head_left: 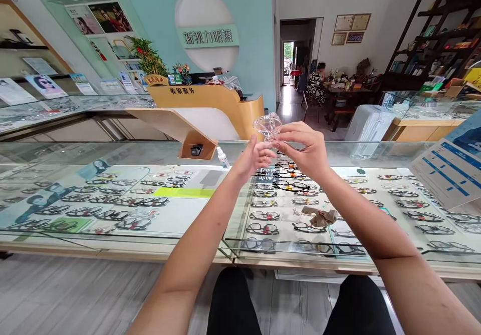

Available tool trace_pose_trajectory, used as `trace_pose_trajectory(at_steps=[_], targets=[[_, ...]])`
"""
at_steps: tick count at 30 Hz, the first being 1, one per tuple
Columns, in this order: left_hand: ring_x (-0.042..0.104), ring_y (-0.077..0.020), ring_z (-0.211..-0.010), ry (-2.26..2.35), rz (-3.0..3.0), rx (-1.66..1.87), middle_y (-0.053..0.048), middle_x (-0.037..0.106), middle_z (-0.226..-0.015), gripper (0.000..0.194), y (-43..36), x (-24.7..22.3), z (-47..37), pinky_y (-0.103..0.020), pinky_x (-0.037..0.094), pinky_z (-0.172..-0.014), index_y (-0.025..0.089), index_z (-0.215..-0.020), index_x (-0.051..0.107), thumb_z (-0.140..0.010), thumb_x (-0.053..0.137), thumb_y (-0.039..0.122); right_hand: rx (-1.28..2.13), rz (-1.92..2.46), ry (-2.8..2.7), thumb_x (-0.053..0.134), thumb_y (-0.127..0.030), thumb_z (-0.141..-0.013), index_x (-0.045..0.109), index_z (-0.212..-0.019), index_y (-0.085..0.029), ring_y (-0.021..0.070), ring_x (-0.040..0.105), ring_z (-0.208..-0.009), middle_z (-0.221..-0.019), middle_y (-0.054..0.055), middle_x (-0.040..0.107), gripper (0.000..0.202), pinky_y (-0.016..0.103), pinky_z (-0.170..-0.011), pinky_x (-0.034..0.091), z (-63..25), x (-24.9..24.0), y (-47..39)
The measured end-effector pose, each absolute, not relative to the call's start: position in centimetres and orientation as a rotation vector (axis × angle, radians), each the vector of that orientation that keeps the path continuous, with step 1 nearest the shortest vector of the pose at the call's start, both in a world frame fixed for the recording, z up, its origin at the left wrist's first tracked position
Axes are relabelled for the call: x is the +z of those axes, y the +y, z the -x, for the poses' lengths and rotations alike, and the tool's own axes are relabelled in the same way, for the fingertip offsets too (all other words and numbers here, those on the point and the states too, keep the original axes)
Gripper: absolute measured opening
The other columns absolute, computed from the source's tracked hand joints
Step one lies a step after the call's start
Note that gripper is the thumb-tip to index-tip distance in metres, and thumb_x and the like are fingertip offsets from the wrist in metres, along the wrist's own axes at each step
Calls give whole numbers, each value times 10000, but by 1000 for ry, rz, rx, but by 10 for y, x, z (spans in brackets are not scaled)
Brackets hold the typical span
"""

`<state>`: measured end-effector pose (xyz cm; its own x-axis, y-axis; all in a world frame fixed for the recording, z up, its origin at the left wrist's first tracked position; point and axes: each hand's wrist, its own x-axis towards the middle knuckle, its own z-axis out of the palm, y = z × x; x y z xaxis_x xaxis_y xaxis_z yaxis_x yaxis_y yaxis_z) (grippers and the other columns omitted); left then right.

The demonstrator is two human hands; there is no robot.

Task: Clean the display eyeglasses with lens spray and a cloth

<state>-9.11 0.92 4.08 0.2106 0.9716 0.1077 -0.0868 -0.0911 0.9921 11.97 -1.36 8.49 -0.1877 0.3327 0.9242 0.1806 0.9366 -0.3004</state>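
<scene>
Head view: clear-framed eyeglasses (266,125) are up above the glass tabletop (188,212), pinched in the right hand (302,147); the left hand (252,160), fingers apart, is just beside them, contact unclear. They're not yet set down; brown cloth (322,217) and white bottle (223,158) rest unheld on the tabletop

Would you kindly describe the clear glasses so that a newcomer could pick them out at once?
Find the long glass counter that runs across the picture, then the right hand above it. The clear glasses are pinched in that hand, with the left hand close by. Unlike the rows of eyeglasses laid out in the counter, they are held up in the air.
</scene>
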Motion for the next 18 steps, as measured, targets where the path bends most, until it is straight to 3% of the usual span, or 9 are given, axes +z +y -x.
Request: trace_pose_trajectory(at_steps=[4, 7, 9, 12, 18], targets=[[450, -159, -670, 1509, -1493, 1743, 18, 496, -721, 474, 33, 10, 138, -293, 398, -666, 202, -946, 658, -1026, 560, 658, 95, 419, -1872, 803, -379, -1008, 869, -978, -309, 240, 792, -999, -1035, 45, 879, 101, 445, -928, 617, -109, 69, -7], [430, -156, -681, 1765, -1507, 1780, 43, 437, -693, 200, 42, -4, 165, -283, 395, -700, 223, -854, 575, -958, 640, 381, 69, 481, -2030, 797, -363, -1013, 851, -975, -274, 256, 773, -1021, -1043, 65, 869, 111, 452, -940, 587, -99, 55, -5], [408, -151, -664, 1806, -1520, 1750, 58, 398, -672, 134, 45, -9, 175, -277, 394, -702, 234, -834, 535, -886, 655, 264, 54, 558, -2170, 813, -354, -1002, 835, -974, -247, 271, 745, -1041, -1059, 78, 859, 113, 453, -955, 551, -92, 44, -5], [390, -148, -665, 1798, -1580, 1742, 63, 383, -668, 123, 49, -14, 182, -279, 386, -709, 235, -817, 539, -805, 653, 191, 27, 701, -2405, 815, -323, -1002, 814, -986, -207, 284, 698, -1074, -1087, 94, 843, 117, 428, -961, 481, -77, 27, -7], [391, -150, -667, 1726, -1668, 1680, 45, 418, -639, 97, 55, -20, 183, -301, 335, -673, 214, -700, 592, -763, 663, 192, -235, 901, -2751, 757, -340, -1043, 803, -1022, -150, 304, 635, -1121, -1110, 126, 807, 197, 419, -933, 381, -38, -4, -6]])
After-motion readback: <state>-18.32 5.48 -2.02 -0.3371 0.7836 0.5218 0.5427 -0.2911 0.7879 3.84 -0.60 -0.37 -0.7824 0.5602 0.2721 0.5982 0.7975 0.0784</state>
